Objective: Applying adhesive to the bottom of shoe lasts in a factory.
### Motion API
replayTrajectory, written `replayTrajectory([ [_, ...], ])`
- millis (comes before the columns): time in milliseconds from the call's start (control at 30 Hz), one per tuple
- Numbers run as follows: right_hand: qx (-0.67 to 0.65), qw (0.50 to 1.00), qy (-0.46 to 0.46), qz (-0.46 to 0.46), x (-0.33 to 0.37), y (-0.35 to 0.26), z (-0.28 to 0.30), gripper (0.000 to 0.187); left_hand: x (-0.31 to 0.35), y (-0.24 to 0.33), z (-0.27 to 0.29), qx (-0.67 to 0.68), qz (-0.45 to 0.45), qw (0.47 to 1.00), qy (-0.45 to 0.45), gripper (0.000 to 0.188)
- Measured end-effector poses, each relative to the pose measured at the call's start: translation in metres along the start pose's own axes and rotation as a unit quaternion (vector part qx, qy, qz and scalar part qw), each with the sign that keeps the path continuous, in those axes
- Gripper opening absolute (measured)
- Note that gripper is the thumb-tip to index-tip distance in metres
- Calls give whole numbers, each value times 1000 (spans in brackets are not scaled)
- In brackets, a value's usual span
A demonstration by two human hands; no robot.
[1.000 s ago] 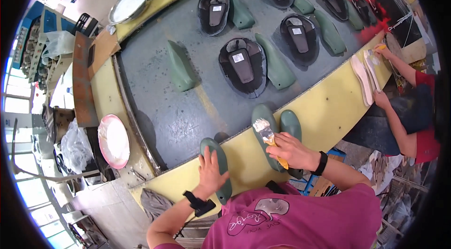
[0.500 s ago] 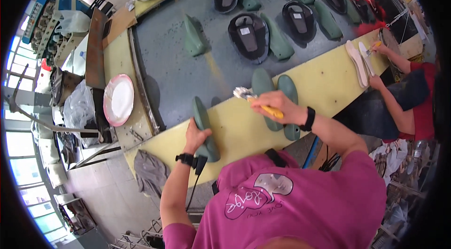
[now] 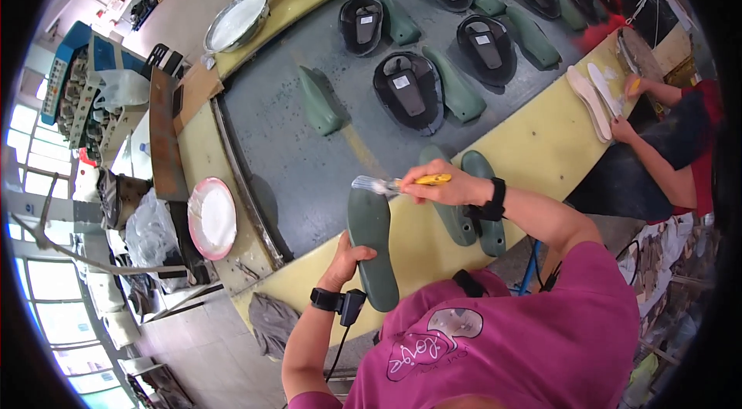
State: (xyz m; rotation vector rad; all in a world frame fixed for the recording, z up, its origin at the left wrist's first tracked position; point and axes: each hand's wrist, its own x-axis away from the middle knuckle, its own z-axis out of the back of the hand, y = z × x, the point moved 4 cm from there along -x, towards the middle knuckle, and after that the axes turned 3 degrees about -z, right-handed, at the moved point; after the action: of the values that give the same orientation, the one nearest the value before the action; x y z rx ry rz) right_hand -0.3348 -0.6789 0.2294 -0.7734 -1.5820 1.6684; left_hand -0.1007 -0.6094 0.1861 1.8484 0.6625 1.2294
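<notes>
My left hand [image 3: 346, 261] grips the side of a dark green shoe last [image 3: 374, 254], which is turned so its flat sole faces up. In my right hand [image 3: 457, 185] is a yellow-handled brush [image 3: 379, 185] with white stuff on its bristles. The bristles are at the toe end of the last; whether they touch it I cannot tell. Beside my right hand, two more green lasts lie on the pale yellow board: one last [image 3: 481, 200] is partly behind the wrist and another last [image 3: 450, 216] partly under the hand.
On the grey belt [image 3: 270, 154] stand several black shoe uppers [image 3: 408, 92] and green lasts [image 3: 321, 100]. A pink-rimmed basin [image 3: 193, 216] of white paste sits left, a metal bowl [image 3: 264, 13] far left. A co-worker's hands [image 3: 622, 129] work over pale insoles [image 3: 589, 104] at right; a grey cloth [image 3: 272, 322] hangs front left.
The held last has turned from its side to sole up. The brush has come over to its toe end. At the far left, another person's hands with a shoe upper have come into view.
</notes>
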Motion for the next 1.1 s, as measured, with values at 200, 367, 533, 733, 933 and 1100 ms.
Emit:
replayTrajectory([
  [200,195,968,114,107,38,-3,31,9,-78,11,25,-51,61,996,30,60],
  [367,338,934,93,75,63,15,40,19,-178,16,51,-189,-16,977,99,62],
  [533,328,941,79,23,84,39,31,29,-236,19,61,-433,39,883,177,74],
  [733,290,953,92,-9,90,62,28,33,-262,11,164,-304,16,926,223,44],
  [933,243,967,79,-13,95,79,26,37,-304,51,197,-349,-78,910,208,21],
  [1100,238,964,103,-49,96,76,30,36,-322,96,183,-446,-148,857,213,17],
])
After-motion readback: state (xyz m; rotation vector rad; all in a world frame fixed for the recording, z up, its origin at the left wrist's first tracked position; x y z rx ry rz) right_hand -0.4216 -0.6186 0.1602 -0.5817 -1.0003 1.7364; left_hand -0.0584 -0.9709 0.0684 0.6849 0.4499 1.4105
